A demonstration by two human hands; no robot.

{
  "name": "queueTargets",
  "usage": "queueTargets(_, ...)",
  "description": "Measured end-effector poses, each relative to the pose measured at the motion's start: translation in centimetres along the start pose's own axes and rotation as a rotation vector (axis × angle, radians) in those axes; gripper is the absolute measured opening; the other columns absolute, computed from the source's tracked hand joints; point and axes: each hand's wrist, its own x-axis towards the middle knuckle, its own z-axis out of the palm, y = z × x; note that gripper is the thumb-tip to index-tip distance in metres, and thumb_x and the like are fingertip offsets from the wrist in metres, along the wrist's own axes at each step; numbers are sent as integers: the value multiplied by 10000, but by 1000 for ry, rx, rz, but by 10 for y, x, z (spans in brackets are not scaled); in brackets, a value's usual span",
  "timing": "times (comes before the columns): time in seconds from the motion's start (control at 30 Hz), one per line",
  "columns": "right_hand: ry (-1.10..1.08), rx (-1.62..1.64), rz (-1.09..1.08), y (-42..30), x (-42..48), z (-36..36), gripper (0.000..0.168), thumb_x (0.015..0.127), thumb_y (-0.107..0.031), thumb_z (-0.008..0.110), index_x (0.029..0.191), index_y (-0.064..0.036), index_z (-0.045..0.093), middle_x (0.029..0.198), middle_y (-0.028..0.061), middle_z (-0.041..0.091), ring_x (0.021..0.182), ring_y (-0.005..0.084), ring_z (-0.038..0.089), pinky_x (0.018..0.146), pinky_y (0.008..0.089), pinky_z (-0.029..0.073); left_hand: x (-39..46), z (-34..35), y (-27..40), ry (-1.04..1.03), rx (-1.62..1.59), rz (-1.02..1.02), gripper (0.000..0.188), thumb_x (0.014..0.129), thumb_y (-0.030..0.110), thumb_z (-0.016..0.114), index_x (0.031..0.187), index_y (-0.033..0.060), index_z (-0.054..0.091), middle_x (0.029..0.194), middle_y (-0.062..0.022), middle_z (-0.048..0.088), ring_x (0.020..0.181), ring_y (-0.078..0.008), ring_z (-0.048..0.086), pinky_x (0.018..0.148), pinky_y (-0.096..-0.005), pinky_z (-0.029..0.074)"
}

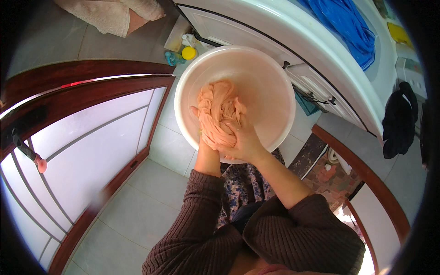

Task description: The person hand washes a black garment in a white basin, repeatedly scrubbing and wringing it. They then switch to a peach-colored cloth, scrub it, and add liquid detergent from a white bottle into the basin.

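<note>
Over a large white plastic basin (183, 84) I hold a bundled, wet-looking peach cloth (216, 106) between both hands. My left hand (199, 132) supports it from the left and below, its fingers mostly hidden by the folds. On the cloth's lower right, my right hand (242, 142) presses with curled fingers. Cloudy, pale water (264, 99) appears to lie in the basin beneath. Loose folds of the bundle reach toward the basin's far side; whether they touch the water I cannot tell.
Beyond the basin stands a white cabinet (223, 27) with a washbasin (285, 15) holding blue fabric (347, 31). A yellow-lidded container (189, 53) and a blue bottle (174, 58) stand by the wall. A wood-framed glazed door (103, 130) is at left. Black cloth (400, 120) hangs at right.
</note>
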Motion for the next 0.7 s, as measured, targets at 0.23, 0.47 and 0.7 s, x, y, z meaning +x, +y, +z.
queueTargets(0.23, 144, 294, 359, 59, 36, 45, 383, 834, -331, 590, 1119, -75, 570, 1127, 158, 539, 1097, 281, 499, 912, 369, 411, -6, 16, -13, 46, 224, 88, 490, 916, 298, 503, 1320, 62, 361, 1292, -92, 449, 1188, -225, 430, 964, -337, 408)
queueTargets(0.47, 215, -75, 595, 160, 75, -1, 433, 853, -379, 526, 1106, -30, 573, 1107, 179, 566, 1050, 330, 523, 909, 420, 398, -36, 29, 7, 239, 528, 205, 486, 898, 210, 561, 1305, 31, 364, 1243, -110, 499, 1105, -205, 514, 933, -339, 452)
queueTargets(0.7, 375, -149, 379, 170, 46, 25, 408, 827, -229, 598, 1154, 4, 527, 1110, 185, 560, 1042, 303, 531, 881, 386, 433, -40, -40, 10, 298, 1371, 169, 496, 857, 225, 616, 1228, -32, 409, 1086, -134, 557, 949, -201, 563, 804, -299, 467)
